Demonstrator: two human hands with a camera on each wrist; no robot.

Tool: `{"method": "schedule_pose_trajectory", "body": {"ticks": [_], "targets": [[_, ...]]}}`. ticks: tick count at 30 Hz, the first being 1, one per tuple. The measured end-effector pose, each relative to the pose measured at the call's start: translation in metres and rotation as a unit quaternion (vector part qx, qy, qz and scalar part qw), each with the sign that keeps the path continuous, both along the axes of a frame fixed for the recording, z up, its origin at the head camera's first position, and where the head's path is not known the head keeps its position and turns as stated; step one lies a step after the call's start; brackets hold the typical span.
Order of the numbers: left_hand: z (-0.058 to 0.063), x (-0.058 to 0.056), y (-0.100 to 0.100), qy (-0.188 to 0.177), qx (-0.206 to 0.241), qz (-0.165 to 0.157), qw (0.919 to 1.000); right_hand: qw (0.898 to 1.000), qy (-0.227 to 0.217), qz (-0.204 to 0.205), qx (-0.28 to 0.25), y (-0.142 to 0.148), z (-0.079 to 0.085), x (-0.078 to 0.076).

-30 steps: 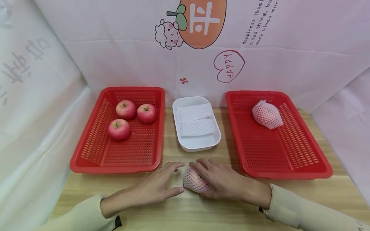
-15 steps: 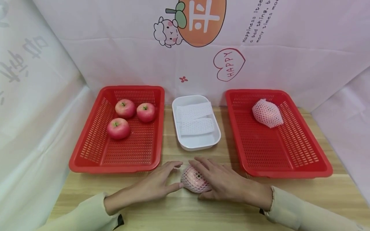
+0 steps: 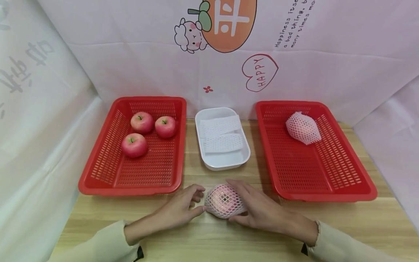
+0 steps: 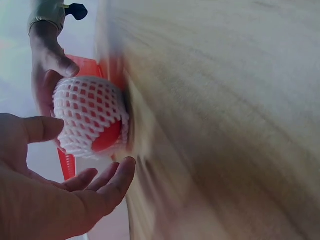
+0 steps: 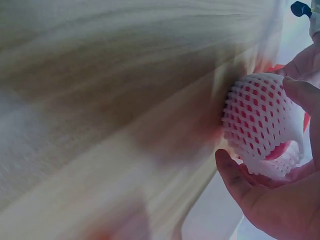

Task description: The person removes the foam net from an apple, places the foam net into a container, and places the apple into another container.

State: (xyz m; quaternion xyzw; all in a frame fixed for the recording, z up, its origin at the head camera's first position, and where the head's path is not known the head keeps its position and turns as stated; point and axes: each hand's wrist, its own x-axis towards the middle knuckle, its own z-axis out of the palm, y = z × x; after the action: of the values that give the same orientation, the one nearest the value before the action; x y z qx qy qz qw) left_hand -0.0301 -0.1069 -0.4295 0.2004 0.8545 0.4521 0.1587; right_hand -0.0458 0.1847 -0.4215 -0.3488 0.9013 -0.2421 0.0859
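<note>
An apple in a white foam net (image 3: 223,201) sits on the wooden table between the two hands. The right hand (image 3: 262,209) holds it from the right, thumb at the near side and fingers at the far side. In the right wrist view, the thumb (image 5: 298,93) lies against the foam net. On the other side is the left hand (image 3: 183,203), its thumb tip at the net's left edge and its fingers loosely bent. The left wrist view shows those fingers (image 4: 117,185) apart from the apple, where bare red skin shows at the net's opening (image 4: 107,137).
A red basket (image 3: 131,190) at left holds three bare apples (image 3: 134,145). Between the baskets, a white tray (image 3: 226,165) carries foam nets (image 3: 223,143). The right red basket (image 3: 327,197) contains one netted apple (image 3: 303,128). Printed white cloth (image 3: 131,65) hangs behind.
The right hand has drawn back slightly to the right, uncovering more of the netted apple's top. The left hand has shifted slightly, its fingers more bent. The apple appears turned.
</note>
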Motion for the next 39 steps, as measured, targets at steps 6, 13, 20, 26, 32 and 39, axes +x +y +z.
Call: {"method": "schedule_pose_trajectory", "body": {"ticks": [6, 13, 20, 26, 32, 39], "targets": [[-0.008, 0.000, 0.002, 0.004, 0.016, 0.010, 0.9998, 1.000, 0.001, 0.004, -0.028, 0.005, -0.007, 0.001], [-0.014, -0.002, 0.005, 0.047, -0.012, 0.013, 0.9987, 0.999, -0.007, 0.006, -0.042, 0.006, -0.012, 0.001], [-0.015, -0.005, 0.011, 0.049, -0.015, 0.023, 0.9984, 0.998, 0.002, 0.011, -0.056, 0.006, -0.016, 0.001], [-0.024, -0.009, 0.017, 0.001, 0.045, 0.039, 0.9982, 0.998, 0.005, 0.015, -0.068, 0.006, -0.019, 0.000], [-0.027, -0.012, 0.017, -0.076, 0.118, 0.050, 0.9889, 0.997, -0.015, 0.008, -0.077, 0.008, -0.021, 0.000], [-0.027, -0.013, 0.021, -0.134, 0.185, 0.046, 0.9724, 0.996, -0.012, 0.007, -0.084, 0.007, -0.022, 0.000]]}}
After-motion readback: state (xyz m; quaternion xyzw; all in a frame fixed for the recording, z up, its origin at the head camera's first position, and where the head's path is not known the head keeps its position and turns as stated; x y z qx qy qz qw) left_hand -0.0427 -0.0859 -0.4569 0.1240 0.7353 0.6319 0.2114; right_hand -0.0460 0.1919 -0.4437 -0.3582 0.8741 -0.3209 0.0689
